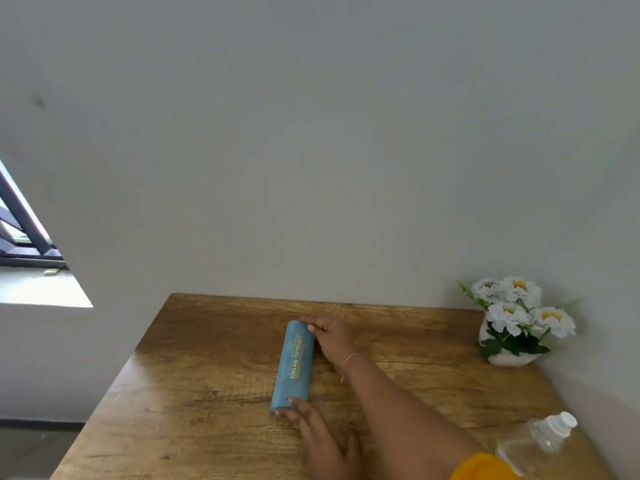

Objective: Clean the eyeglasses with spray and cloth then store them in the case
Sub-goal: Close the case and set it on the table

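A closed blue eyeglass case [294, 365] with yellow lettering lies lengthwise on the wooden table [207, 393], near its middle. My right hand [332, 339] holds the case's far end, thumb on top and fingers round the end. My left hand [315, 434] holds the near end, thumb tip on the lid and fingertips at the end. A clear spray bottle [540, 441] with a white cap lies at the table's near right. No eyeglasses or cloth are in view.
A white pot of white flowers [516, 323] stands at the table's back right corner against the wall. The wall runs along the back and right of the table. A window [24, 237] is at the far left.
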